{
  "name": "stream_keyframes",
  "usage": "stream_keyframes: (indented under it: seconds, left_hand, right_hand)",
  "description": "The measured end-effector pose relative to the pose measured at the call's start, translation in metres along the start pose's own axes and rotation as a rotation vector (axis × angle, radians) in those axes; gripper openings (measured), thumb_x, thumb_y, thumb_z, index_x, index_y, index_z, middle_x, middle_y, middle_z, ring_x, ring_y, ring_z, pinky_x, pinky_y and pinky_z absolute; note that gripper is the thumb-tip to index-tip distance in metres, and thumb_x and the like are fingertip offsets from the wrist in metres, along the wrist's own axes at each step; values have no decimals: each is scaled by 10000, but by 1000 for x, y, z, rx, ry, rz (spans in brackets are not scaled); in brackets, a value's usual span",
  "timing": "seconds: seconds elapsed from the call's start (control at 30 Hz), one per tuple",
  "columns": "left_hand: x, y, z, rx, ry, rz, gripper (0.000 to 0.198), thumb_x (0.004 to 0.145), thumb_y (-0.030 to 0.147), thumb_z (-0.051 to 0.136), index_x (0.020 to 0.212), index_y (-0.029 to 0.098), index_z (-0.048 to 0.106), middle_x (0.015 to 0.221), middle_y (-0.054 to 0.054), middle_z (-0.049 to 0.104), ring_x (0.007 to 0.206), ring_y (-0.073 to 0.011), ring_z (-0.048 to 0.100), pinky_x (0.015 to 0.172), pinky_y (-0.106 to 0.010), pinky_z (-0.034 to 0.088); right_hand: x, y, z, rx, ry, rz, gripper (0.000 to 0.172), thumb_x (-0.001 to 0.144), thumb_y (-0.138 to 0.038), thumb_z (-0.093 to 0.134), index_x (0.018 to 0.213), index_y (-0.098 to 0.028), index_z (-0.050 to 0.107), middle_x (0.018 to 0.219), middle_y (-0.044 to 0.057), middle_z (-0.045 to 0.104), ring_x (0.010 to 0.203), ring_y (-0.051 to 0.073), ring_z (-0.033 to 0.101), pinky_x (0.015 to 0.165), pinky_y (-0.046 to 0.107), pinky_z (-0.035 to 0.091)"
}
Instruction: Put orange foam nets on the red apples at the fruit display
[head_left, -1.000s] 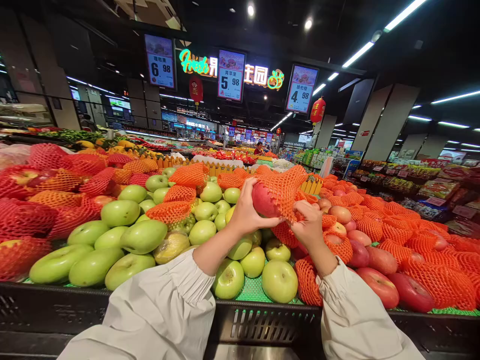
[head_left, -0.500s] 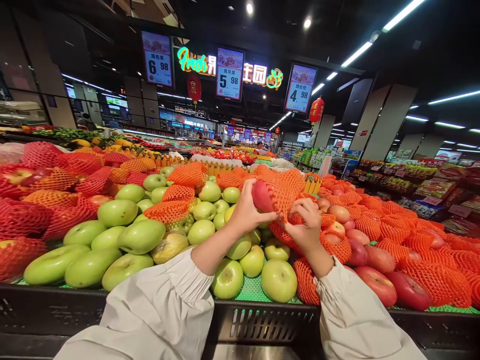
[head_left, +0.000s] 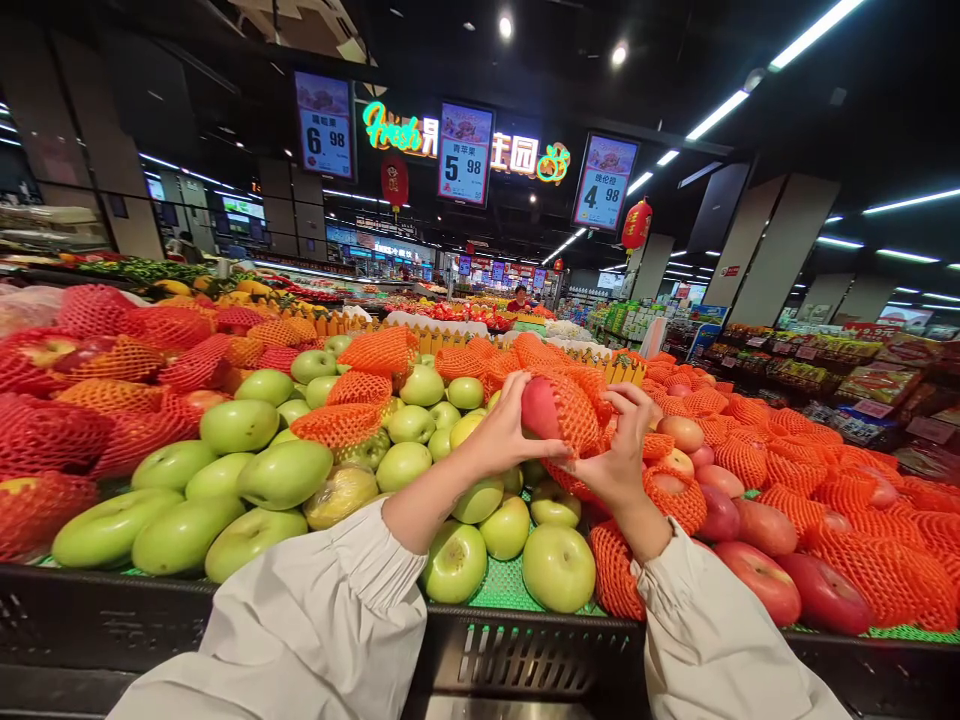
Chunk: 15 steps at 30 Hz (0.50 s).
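Note:
A red apple (head_left: 539, 406) is held up above the fruit display, partly inside an orange foam net sleeve (head_left: 576, 415). My left hand (head_left: 510, 425) grips the bare side of the apple, its thumb across the bottom. On the other side, my right hand (head_left: 621, 450) has its fingers curled round the netted end, thumb near the left thumb. Below both hands lie green apples (head_left: 558, 566). Close to my right wrist is another netted apple (head_left: 616, 565).
Red apples (head_left: 757, 580), many in orange nets, fill the right side. More netted fruit (head_left: 56, 440) lies at the left. A black crate edge (head_left: 540, 650) runs along the front. Price signs (head_left: 463, 150) hang overhead, and a person (head_left: 519, 299) stands far back.
The net sleeve now covers more of the apple's right side. My right hand has shifted its fingers upward and outward around the netted end. The view has moved slightly.

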<state>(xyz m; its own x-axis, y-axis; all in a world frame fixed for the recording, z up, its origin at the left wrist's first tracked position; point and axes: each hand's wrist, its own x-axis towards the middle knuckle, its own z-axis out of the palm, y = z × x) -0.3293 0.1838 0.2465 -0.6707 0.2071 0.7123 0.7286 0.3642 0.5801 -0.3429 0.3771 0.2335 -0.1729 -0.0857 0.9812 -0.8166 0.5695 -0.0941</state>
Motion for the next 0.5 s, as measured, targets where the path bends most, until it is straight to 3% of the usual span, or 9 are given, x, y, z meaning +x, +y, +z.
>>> stream_keyframes:
  seconds: [0.13,0.23,0.37,0.5]
  left_hand:
    - [-1,1,-1,22,0,26,1078,602,603,870,1445,172,355,1474,-203,381,1443,-409,370,1243,-580,260]
    - [-1,2,-1,42,1,46,1101,594,606,877,1445,162,339,1496,-219,359,1461,-408,347,1252,-574,244]
    - [-1,2,0,30,-55,21,1047,636,633,843,1424,142,356,1486,-228,384,1453,-406,365,1242,-567,274]
    - [-2,2,1,-73,-140,12,781,838,712,626,1352,159,424,1403,-202,514,1378,-368,472,1200,-560,337]
  right_hand:
    - [-2,5,4,109,-154,190,908,579,-661,836,1235,-210,399,1157,142,569,1052,336,601,939,534,515]
    - [-3,8,6,133,-240,323,879,504,-665,859,1119,-209,427,1050,116,589,955,331,618,861,528,544]
    - [-3,3,1,81,-126,242,861,489,-587,872,1137,-207,454,1088,115,581,1007,331,602,917,538,534]
    - [-2,-1,-2,69,-44,211,795,534,-526,824,1157,-214,440,1049,87,570,956,300,596,900,498,531]
